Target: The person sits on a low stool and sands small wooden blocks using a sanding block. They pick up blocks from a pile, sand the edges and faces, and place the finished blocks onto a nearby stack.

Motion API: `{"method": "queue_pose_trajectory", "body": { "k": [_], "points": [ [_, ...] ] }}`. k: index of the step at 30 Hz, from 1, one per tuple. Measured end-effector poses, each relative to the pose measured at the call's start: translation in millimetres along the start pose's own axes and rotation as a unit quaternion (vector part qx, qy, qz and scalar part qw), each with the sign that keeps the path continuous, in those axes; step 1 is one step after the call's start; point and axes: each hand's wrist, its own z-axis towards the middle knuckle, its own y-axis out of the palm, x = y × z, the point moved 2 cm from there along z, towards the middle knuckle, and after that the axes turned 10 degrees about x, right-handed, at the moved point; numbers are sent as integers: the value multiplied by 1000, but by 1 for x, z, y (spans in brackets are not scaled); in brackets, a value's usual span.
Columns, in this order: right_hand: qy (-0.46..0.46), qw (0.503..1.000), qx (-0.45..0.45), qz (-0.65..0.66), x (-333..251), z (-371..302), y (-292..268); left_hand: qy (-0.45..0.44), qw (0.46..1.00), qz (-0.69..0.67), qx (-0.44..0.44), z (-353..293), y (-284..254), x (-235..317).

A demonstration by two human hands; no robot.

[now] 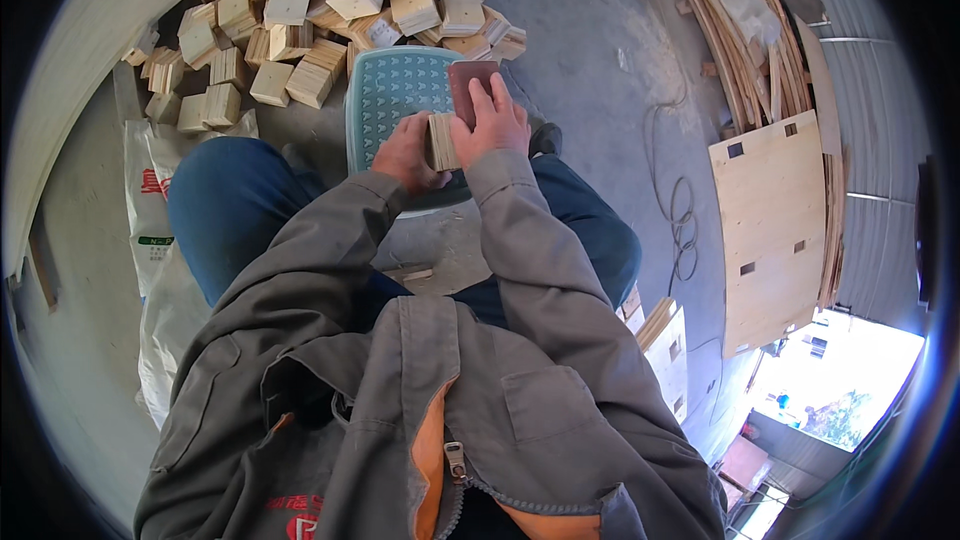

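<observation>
My left hand [403,152] is closed around a small plywood block [443,143], its layered edge turned up. My right hand [492,125] grips a flat reddish-brown sanding pad [468,78] by its right side, fingers laid over its face. The near end of the pad lies close beside the block; whether they touch is hidden by my right hand. Both hands are above a pale green plastic stool [378,68] with a patterned seat, which stands between my knees.
Beyond the stool lies a heap of plywood blocks [289,2]. At my left is a white woven sack [155,210]. A cable [683,215] coils on the floor to the right, near a plywood sheet [770,220] with square holes and stacked wood strips [735,50].
</observation>
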Motion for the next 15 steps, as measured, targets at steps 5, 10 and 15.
{"method": "queue_pose_trajectory", "body": {
  "k": [5,10,15],
  "points": [
    [-66,996,-26,53,-6,-65,-39,1,1000,1,19,-2,2,-4],
    [-108,990,-26,88,-12,-114,-64,-9,1000,-11,24,-6,2,-5],
    [-106,991,-23,74,-19,-96,-57,-20,999,-38,24,-4,8,-16]
  ]
}}
